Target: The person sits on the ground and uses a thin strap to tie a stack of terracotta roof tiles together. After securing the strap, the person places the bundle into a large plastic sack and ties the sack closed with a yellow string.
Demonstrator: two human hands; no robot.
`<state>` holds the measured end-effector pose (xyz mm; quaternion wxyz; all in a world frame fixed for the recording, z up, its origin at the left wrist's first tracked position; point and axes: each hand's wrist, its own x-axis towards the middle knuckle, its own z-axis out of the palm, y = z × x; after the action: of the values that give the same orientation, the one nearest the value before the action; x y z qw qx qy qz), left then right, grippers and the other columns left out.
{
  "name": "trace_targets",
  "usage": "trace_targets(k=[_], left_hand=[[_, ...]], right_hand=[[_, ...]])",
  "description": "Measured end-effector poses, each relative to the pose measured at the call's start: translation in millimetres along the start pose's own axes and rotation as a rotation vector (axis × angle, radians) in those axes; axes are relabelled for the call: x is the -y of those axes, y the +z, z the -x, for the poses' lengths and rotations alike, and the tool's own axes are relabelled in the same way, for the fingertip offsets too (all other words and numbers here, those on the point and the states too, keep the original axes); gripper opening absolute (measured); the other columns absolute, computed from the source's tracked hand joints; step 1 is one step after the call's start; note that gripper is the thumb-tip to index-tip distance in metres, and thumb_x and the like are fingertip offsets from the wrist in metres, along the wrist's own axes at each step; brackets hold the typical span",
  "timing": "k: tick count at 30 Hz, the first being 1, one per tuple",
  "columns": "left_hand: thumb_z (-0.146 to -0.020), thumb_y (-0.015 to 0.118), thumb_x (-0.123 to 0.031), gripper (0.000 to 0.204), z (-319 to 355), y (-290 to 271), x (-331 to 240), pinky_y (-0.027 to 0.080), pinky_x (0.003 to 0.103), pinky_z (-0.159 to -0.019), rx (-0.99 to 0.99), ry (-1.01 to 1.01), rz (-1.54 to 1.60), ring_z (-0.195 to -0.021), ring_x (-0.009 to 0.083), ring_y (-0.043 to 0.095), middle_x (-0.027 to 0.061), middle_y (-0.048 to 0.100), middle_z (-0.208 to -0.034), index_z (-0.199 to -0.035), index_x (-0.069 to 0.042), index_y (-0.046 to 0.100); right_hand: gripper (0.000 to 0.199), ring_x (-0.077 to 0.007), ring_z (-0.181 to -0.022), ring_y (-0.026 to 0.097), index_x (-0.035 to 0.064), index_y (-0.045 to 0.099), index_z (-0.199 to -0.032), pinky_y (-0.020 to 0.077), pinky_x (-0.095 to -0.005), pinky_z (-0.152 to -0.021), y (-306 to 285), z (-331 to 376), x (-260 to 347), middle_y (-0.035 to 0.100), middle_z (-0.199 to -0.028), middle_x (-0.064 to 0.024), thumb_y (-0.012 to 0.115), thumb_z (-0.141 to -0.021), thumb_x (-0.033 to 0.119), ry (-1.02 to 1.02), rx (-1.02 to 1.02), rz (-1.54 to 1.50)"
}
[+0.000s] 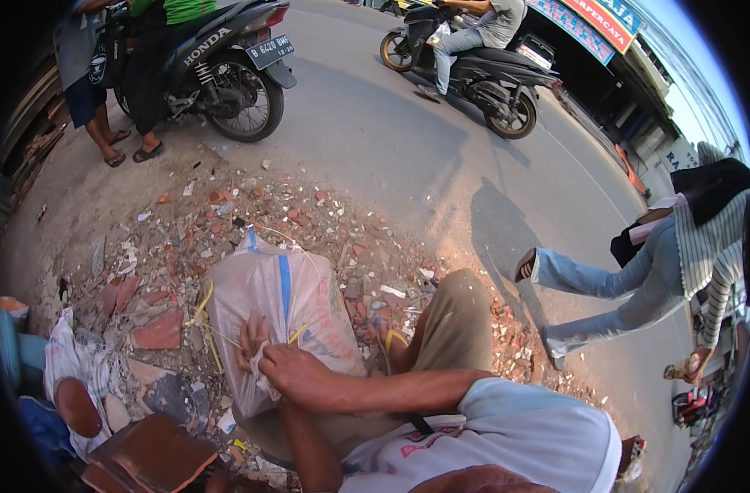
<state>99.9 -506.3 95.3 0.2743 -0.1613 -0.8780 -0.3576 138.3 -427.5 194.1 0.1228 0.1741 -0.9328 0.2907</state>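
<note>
Below, one white sack; left hand and right hand both clenched on its gathered mouth

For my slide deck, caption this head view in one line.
Both hands, left hand and right hand, grip the woven sack and its yellow string over roadside rubble.

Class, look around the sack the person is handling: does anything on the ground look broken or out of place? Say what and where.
Yes. Broken red roof-tile shards and rubble litter the ground behind the white woven sack, spreading toward the road. Both hands, left hand and right hand, grip the sack's gathered mouth, with yellow cord trailing loose.
</note>
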Motion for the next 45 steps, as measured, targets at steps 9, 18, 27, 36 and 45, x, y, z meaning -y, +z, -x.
trace_targets(k=[9, 18, 27, 36, 45], left_hand=[[-0.1, 0.059, -0.041, 0.041, 1, 4, -5, 0.015, 0.056, -0.122, 0.008, 0.012, -0.029, -0.149, 0.029, 0.039, 0.005, 0.065, -0.14, -0.13, -0.014, 0.066], [-0.103, 0.054, -0.041, 0.037, -11, 0, -3, 0.021, 0.051, -0.12, 0.101, 0.021, 0.065, -0.146, 0.021, 0.044, 0.0031, 0.069, -0.136, -0.124, -0.014, 0.069], [-0.091, 0.071, -0.026, 0.019, -12, 3, -13, 0.038, 0.046, -0.1, -0.047, -0.073, 0.281, -0.113, 0.0245, 0.062, 0.0047, 0.07, -0.109, -0.103, -0.011, 0.071], [-0.083, 0.073, -0.033, 0.033, -12, 4, -5, 0.039, 0.043, -0.099, -0.097, 0.085, 0.272, -0.109, 0.0252, 0.063, 0.0046, 0.068, -0.112, -0.107, -0.01, 0.07], [-0.084, 0.071, -0.029, 0.03, -19, -23, -8, 0.039, 0.043, -0.104, 0.057, 0.041, 0.41, -0.12, 0.0239, 0.064, 0.0049, 0.07, -0.115, -0.108, -0.011, 0.07]], right_hand=[[0.029, -0.0408, -0.103, 0.06, -0.0004, 0.055, -0.104, 0.0522, -0.0461, -0.087, -12, 5, -4, 0.054, -0.106, -0.0194, 0.062, -0.077, 0.003, 0.033, -0.033, -0.127], [0.048, -0.0476, -0.113, 0.059, -0.0009, 0.052, -0.12, 0.0505, -0.051, -0.092, -49, 15, -13, 0.056, -0.122, -0.0225, 0.074, -0.077, 0.0, 0.153, 0.187, -0.319], [0.072, -0.0314, -0.134, 0.055, -0.002, 0.047, -0.145, 0.0494, -0.0452, -0.107, -61, 19, -63, 0.056, -0.137, -0.026, 0.081, -0.091, 0.031, 0.551, -0.18, -0.455], [0.041, -0.007, -0.052, 0.039, 0.0015, 0.062, -0.084, 0.0332, -0.0273, -0.045, -28, -84, -98, 0.045, -0.067, 0.0036, 0.057, -0.107, 0.035, 0.755, -0.206, -1.225], [0.035, -0.0064, -0.051, 0.034, 0.0051, 0.058, -0.083, 0.0274, -0.0251, -0.045, -27, -90, -112, 0.041, -0.066, 0.0048, 0.057, -0.106, 0.031, 0.753, -0.301, -1.212]])
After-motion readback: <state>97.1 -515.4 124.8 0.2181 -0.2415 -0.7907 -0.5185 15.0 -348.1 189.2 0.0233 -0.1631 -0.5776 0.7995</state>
